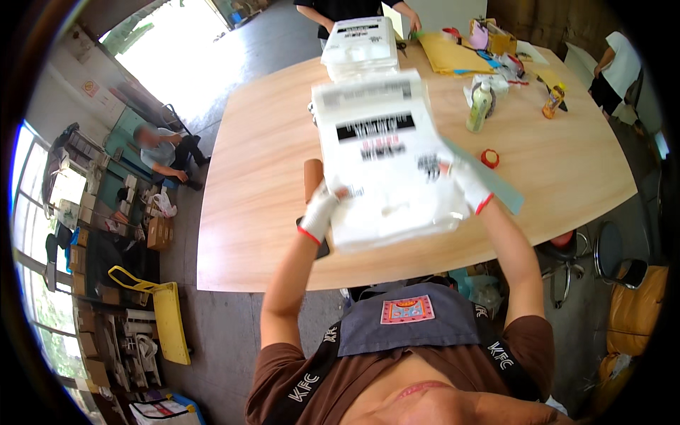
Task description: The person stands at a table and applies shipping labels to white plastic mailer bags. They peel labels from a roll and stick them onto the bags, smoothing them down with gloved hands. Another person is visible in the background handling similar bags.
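A thick stack of white printed plastic bags point(389, 184) is held up over the near part of the table, slightly blurred. My left hand point(321, 211), in a white glove with a red cuff, grips its left edge. On the opposite edge my right hand point(467, 183), gloved the same way, has its fingers closed on the stack. Beside my left hand lies a brown cylinder point(312, 180), and a dark flat object point(323, 249) shows partly under my wrist. A pale green sheet point(504, 190) sticks out past my right hand.
The wooden table point(248, 163) carries another bag stack point(360, 46) at the far edge, where a co-worker point(312, 8) stands. Rightward are a green bottle point(479, 108), an orange bottle point(554, 101), a red round object point(489, 158) and a yellow envelope point(450, 53).
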The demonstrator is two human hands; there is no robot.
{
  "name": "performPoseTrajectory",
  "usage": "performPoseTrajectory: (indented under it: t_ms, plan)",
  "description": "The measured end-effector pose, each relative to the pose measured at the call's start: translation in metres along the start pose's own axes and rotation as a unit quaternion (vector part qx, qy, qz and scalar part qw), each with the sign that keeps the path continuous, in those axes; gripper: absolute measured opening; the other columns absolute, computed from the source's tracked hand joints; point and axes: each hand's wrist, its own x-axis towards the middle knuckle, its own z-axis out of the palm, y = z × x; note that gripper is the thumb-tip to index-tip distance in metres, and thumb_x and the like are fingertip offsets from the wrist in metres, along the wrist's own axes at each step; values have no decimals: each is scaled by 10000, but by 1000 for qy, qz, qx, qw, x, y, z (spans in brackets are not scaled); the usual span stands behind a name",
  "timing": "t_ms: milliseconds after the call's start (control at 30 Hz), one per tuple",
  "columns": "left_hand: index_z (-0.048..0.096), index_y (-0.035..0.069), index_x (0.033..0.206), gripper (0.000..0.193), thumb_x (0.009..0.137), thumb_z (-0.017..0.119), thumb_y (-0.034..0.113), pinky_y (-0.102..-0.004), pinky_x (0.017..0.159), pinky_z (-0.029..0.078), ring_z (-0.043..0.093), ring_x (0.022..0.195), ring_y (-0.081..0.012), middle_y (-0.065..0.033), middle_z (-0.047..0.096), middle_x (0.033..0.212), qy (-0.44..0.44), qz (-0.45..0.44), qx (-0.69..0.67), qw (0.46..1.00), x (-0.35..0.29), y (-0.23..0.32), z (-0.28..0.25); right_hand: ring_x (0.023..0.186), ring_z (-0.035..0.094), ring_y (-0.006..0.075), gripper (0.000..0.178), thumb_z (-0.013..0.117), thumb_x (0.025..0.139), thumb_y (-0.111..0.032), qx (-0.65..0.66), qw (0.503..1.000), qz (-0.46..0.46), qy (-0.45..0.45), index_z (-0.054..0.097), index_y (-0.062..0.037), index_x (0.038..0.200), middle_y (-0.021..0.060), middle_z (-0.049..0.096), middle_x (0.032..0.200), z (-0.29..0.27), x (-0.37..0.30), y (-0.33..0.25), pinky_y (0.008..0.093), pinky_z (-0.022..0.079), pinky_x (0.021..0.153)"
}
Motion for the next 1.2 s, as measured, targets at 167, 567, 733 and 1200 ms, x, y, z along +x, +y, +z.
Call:
performPoseTrajectory:
  t_ms: [167, 567, 733, 1200]
  plan:
    - [501, 7, 1253, 417, 860, 627, 65, -326, 754, 536, 636, 920, -192, -106, 644, 1055, -1, -118, 75, 990, -25, -135, 0, 843, 632, 151, 302, 657, 860, -221, -225, 958, 156, 84, 656, -1, 1068, 78, 696, 943, -74, -49, 165, 323, 493, 735]
    - [532, 148, 1232, 454, 813, 674, 250, -396, 731, 521, 656, 870, -293, -95, 672, 963, 162, -27, 493, 854, -129, -105, -7, 763, 641, 371, 408, 676, 778, -403, -694, 718, 0, 54, 593, -66, 994, 150, 667, 837, -52, -54, 73, 487, 485, 665]
    - [588, 142, 989, 256, 783, 639, 284, -587, 1040, 316, 471, 1223, -338, -125, 524, 1292, 53, 321, 565, 758, -152, -163, -18, 966, 597, 295, 429, 706, 746, -262, -630, 725, -139, -239, 595, -79, 1118, 137, 627, 1056, -14, 4, 94, 424, 442, 870]
    - [567, 157, 876, 132, 774, 621, 222, -481, 924, 419, 533, 1107, -285, -50, 594, 1147, 87, 391, 494, 772, -152, -175, -9, 1294, 388, 355, 619, 598, 878, -313, -744, 605, -226, -173, 387, -85, 1414, 183, 424, 1408, 93, 114, 162, 407, 297, 1085]
